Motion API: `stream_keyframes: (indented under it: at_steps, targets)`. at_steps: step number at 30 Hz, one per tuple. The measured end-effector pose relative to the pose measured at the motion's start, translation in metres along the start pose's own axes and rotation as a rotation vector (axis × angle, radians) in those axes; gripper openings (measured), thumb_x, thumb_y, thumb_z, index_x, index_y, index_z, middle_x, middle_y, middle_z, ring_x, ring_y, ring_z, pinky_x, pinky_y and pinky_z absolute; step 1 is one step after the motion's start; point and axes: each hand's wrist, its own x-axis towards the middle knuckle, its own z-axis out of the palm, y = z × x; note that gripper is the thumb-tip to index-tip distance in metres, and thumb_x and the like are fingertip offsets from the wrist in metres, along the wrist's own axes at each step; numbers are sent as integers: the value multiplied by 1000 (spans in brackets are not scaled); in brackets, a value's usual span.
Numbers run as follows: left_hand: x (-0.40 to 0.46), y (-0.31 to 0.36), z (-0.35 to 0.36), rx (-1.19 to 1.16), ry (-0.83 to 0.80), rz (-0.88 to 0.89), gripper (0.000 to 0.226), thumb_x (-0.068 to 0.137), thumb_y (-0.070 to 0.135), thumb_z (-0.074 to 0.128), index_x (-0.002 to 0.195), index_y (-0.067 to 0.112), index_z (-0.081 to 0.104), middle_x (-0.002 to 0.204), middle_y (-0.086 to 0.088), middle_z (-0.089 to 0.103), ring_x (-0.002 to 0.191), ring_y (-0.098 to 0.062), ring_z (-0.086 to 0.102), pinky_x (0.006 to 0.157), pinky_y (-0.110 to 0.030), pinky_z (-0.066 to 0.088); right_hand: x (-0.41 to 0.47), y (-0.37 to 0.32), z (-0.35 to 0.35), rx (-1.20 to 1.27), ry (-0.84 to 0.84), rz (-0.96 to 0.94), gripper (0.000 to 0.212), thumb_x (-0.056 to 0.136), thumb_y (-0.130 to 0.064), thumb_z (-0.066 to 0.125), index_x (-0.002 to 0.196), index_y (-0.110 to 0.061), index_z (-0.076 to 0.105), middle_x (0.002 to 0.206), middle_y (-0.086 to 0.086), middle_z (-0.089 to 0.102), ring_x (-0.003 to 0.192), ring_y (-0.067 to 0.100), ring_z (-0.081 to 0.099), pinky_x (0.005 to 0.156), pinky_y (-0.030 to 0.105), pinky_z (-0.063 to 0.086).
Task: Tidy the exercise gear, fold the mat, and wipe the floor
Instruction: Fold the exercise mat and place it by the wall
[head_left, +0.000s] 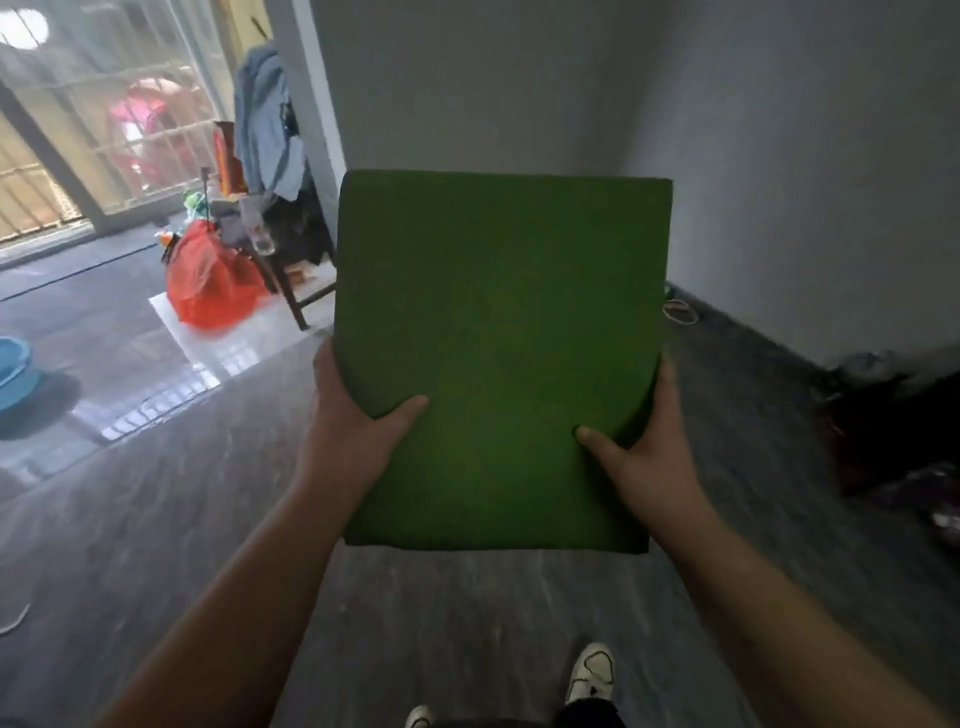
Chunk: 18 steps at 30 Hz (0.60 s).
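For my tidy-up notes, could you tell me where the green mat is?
Centre of the head view: the folded green mat is held off the floor between left hand and right hand.

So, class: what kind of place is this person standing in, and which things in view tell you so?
Probably a lived-in room at home, not a gym: a chair piled with clothes, a red plastic bag on the floor, and a blue basin near a barred window. Both hands hold a folded green mat.

Green mat (498, 322), orange-red bag (210, 286)
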Motion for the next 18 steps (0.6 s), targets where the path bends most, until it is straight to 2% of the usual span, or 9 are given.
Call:
stream_keyframes:
  at_steps: [3, 7, 12, 15, 18]
  targets:
    - [14, 39, 68, -32, -100, 65, 96, 70, 27, 86, 145, 34, 25, 134, 9, 48, 115, -14, 51, 93, -38, 46, 16, 25, -61, 8, 119, 38, 106, 74, -17, 84, 151, -45, 16, 150, -11, 39, 136, 11, 42, 113, 47, 39]
    - [24, 89, 174, -8, -227, 136, 99, 69, 39, 85, 145, 39, 21, 134, 14, 44, 116, -14, 49, 94, -40, 46, 38, 64, -151, 17, 258, 62, 109, 74, -16, 84, 152, -46, 14, 151, -14, 38, 138, 9, 41, 114, 47, 38]
    - [23, 153, 305, -33, -328, 217, 98, 69, 39, 85, 145, 37, 23, 128, 20, 43, 111, -9, 49, 92, -33, 43, 70, 110, -264, 4, 405, 76, 108, 72, -14, 84, 150, -49, 17, 150, -16, 38, 138, 8, 40, 115, 47, 37]
    - [28, 181, 370, -39, -364, 237, 100, 68, 40, 86, 145, 37, 22, 131, 15, 47, 114, -14, 52, 97, -38, 46, 94, 130, -317, -22, 452, 84, 106, 73, -13, 84, 145, -57, 18, 147, -17, 41, 135, 9, 43, 114, 46, 38]
    - [42, 200, 420, -13, -373, 232, 106, 67, 42, 86, 148, 35, 19, 143, 7, 47, 122, -20, 52, 101, -43, 46, 123, 149, -352, -28, 467, 108, 108, 73, -11, 84, 149, -51, 18, 145, -16, 42, 133, 7, 43, 114, 44, 38]
